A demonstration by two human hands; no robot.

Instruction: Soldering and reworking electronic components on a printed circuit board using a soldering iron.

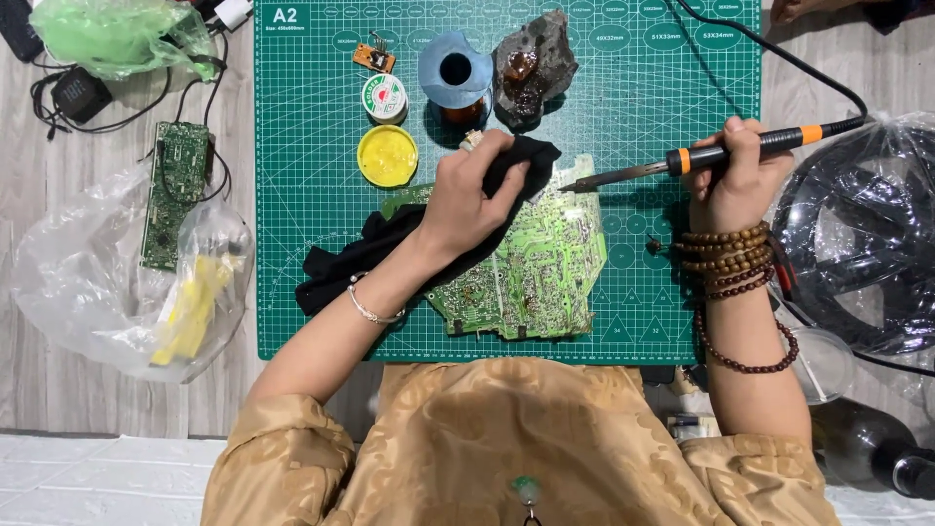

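Note:
A green circuit board (545, 268) lies on the green cutting mat (312, 146). My left hand (469, 193) grips a black cloth (341, 263) and presses it onto the board's upper left part. My right hand (740, 175) holds a soldering iron (701, 156) with a black and orange handle; its metal tip points left, just above the board's top right edge next to the cloth. Brown bead bracelets circle my right wrist.
On the mat's far part sit a yellow round tin (387, 155), a small white solder reel (385, 97), a blue-topped spool (455, 73), a dark resin lump (531, 63) and a tiny orange board (374, 58). Plastic bags (117, 282), another circuit board (175, 190) lie left; a bagged black ring (867, 234) right.

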